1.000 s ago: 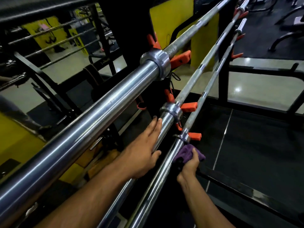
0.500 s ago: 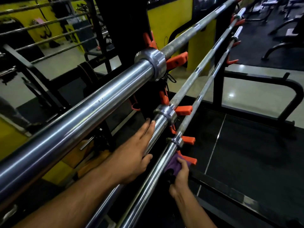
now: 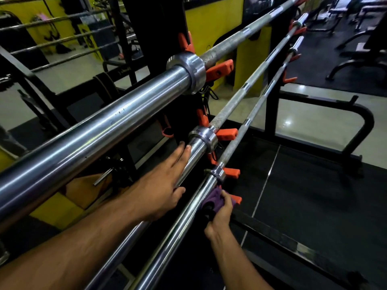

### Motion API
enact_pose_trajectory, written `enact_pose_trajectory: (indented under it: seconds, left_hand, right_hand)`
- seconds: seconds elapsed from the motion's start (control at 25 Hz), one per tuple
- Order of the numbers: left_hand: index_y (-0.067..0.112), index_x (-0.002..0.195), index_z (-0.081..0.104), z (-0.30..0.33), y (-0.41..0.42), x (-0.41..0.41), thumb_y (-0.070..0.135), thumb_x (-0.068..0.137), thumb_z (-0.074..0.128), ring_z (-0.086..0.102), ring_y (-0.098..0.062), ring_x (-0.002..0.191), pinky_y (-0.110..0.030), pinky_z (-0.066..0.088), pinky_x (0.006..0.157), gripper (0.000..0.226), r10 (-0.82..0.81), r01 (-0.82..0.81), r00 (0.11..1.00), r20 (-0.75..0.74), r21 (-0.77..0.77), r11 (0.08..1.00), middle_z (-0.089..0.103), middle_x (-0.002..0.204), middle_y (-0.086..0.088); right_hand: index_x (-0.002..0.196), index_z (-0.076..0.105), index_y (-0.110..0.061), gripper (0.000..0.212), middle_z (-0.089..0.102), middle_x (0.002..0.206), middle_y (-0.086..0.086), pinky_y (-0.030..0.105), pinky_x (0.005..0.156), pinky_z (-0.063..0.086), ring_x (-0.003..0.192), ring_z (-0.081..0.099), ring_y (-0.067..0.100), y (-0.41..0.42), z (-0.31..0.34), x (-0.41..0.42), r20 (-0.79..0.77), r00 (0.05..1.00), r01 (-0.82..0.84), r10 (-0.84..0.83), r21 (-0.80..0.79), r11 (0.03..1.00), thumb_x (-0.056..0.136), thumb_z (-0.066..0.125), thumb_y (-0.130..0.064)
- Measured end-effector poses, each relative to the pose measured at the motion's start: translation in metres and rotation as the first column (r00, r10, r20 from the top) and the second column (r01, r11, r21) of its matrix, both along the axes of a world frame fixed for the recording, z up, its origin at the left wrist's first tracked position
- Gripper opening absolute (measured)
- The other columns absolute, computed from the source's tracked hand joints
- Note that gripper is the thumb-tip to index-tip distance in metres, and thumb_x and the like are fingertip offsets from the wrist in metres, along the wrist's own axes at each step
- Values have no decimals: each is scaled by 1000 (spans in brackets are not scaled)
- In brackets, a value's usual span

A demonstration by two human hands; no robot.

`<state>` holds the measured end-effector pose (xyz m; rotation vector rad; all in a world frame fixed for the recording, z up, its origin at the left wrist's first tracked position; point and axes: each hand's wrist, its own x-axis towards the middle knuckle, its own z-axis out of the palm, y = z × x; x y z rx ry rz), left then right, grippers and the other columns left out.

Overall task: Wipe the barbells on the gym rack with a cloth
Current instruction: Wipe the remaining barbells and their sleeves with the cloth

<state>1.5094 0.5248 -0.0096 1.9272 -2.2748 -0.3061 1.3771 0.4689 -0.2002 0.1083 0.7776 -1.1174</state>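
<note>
Three barbells on rack, stacked diagonally. Left hand (image 3: 161,191) laid flat on sleeve of middle barbell (image 3: 194,152), fingers straight, tips just short of its collar. Right hand (image 3: 221,214) below and right of left, gripping purple cloth (image 3: 213,198) against sleeve of lowest barbell (image 3: 184,214), just behind that collar. Top barbell (image 3: 117,120) above left hand, untouched. Orange rack hooks (image 3: 227,133) just beyond fingertips of both hands. Black rack upright (image 3: 155,38) beyond left hand. Dark tiled floor (image 3: 303,206) right of right hand.
</note>
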Motion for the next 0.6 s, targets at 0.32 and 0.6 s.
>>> enact_pose_trajectory:
  seconds: [0.32, 0.6]
  left_hand:
    - [40, 154, -23, -6, -1, 5, 36, 96, 61, 0, -2, 152, -28, 15, 125, 102, -5, 6, 1000, 4, -9, 1000, -32, 159, 24]
    - [37, 156, -18, -5, -2, 3, 33, 96, 61, -3, -1, 152, -25, 10, 125, 100, -6, 5, 1000, -17, -6, 1000, -25, 163, 18]
  right_hand:
    - [76, 60, -10, 34, 64, 58, 8, 32, 65, 45, 51, 65, 24, -18, 25, -5, -8, 1000, 28, -27, 25, 999, 93, 41, -32]
    - [84, 74, -5, 48, 69, 80, 17, 39, 73, 55, 72, 67, 34, 17, -9, 4, 39, 989, -145, 144, 19, 989, 87, 45, -43]
